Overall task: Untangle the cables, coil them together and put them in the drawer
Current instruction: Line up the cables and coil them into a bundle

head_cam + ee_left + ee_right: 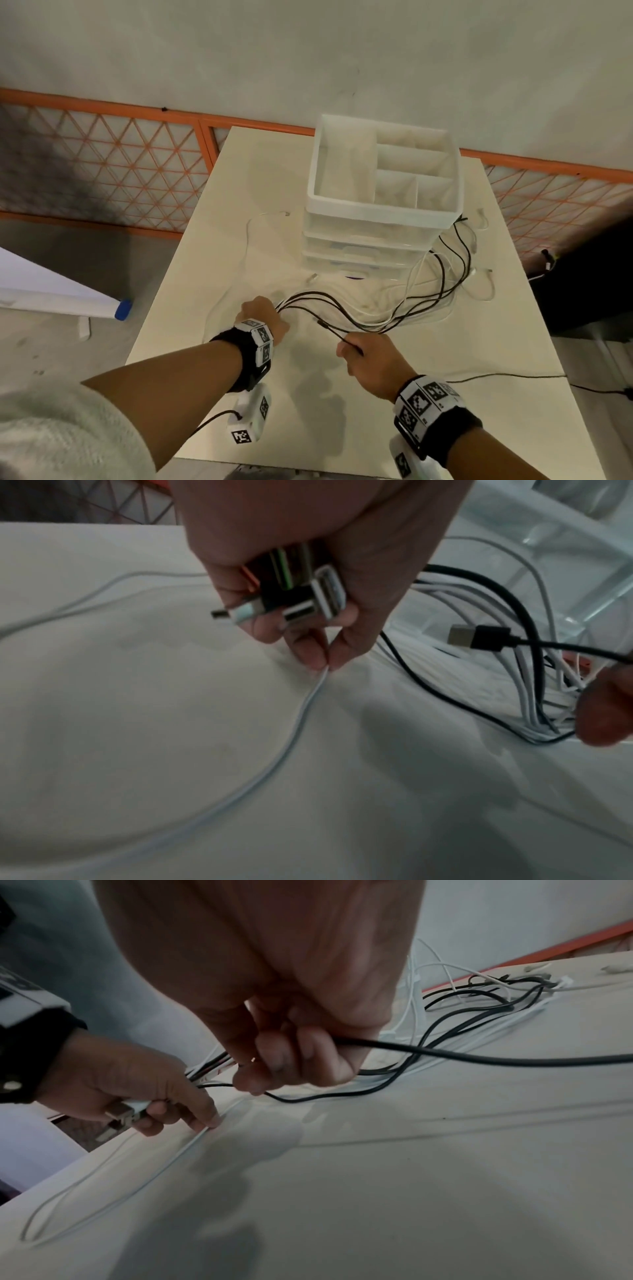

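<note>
Black and white cables (pixel 404 308) lie tangled on the white table (pixel 239 171), running from my hands round the right side of the drawer unit (pixel 380 219). My left hand (pixel 262 313) grips a bunch of plug ends (pixel 291 596) and pinches a white cable (pixel 301 715) between thumb and fingertip against the table. My right hand (pixel 371 359) is curled round a black cable (pixel 479 1056) whose USB plug (pixel 476 638) sticks out toward the left hand. The drawers look closed.
A divided white tray (pixel 383 164) tops the drawer unit at the table's back. A loose white cable (pixel 253 226) loops left of it. An orange lattice fence (pixel 102 164) stands behind. A thin black wire (pixel 513 377) runs off the table's right edge.
</note>
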The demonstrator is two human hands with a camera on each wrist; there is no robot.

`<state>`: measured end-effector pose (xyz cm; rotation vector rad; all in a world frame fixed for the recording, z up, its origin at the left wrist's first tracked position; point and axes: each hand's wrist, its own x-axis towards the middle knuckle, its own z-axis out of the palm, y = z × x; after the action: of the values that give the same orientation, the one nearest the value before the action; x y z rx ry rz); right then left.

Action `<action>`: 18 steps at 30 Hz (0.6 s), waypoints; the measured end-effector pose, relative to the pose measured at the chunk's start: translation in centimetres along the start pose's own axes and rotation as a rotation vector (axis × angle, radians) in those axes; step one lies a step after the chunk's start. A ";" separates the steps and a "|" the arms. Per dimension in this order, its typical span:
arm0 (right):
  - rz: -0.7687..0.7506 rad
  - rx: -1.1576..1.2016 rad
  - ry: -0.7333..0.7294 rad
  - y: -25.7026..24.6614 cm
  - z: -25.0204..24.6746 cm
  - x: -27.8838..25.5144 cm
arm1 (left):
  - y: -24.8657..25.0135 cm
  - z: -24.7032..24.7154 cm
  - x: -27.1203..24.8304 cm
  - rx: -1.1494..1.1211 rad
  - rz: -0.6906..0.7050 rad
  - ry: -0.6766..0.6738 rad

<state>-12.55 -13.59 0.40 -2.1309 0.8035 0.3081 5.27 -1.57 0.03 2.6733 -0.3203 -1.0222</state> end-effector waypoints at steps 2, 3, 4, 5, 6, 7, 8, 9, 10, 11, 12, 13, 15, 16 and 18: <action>0.000 0.033 -0.004 -0.3 -0.3 0.0 | 0.2 -0.2 -0.1 -0.043 -0.022 -0.102; 0.006 0.064 -0.004 -0.5 -0.5 0.0 | 0.4 -0.3 -0.2 -0.083 -0.032 -0.160; 0.014 0.104 0.001 -0.7 -0.7 0.1 | 0.8 -0.5 -0.3 -0.152 -0.040 -0.215; 0.022 0.149 0.010 -1.0 -0.9 0.3 | 1.4 -0.7 -0.4 -0.250 -0.048 -0.262; 0.027 0.196 0.022 -1.4 -1.0 0.5 | 2.2 -1.1 -0.8 -0.367 -0.052 -0.304; 0.026 0.245 0.032 -1.8 -1.0 0.7 | 3.0 -1.4 -1.3 -0.479 -0.055 -0.342; 0.022 0.298 0.038 -2.4 -1.0 0.9 | 3.8 -1.7 -1.9 -0.553 -0.046 -0.375; 0.024 0.366 0.040 -3.1 -1.1 1.0 | 4.5 -2.0 -2.5 -0.587 -0.022 -0.393; 0.034 0.445 0.038 -3.8 -1.3 1.1 | 5.1 -2.3 -3.1 -0.590 0.012 -0.393; 0.045 0.509 0.044 -4.4 -1.6 1.2 | 5.5 -2.5 -3.4 -0.569 0.049 -0.388; 0.055 0.534 0.057 -4.7 -2.0 1.2 | 5.8 -2.8 -3.7 -0.544 0.080 -0.378; 0.053 0.516 0.072 -4.9 -2.6 1.2 | 5.9 -3.3 -3.8 -0.520 0.106 -0.362; -0.003 0.371 0.088 -4.6 -4.0 0.9 | 6.0 -4.6 -3.8 -0.503 0.140 -0.274; -0.051 0.289 0.086 -4.5 -4.9 0.4 | 5.9 -5.3 -3.8 -0.511 0.156 -0.213; -0.142 0.223 0.064 -4.6 -6.7 -0.7 | 5.5 -6.8 -3.4 -0.552 0.209 -0.106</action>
<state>-10.46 -16.31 7.82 -1.9832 0.6844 0.0723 6.80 -4.67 8.73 2.0538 -0.2810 -1.0116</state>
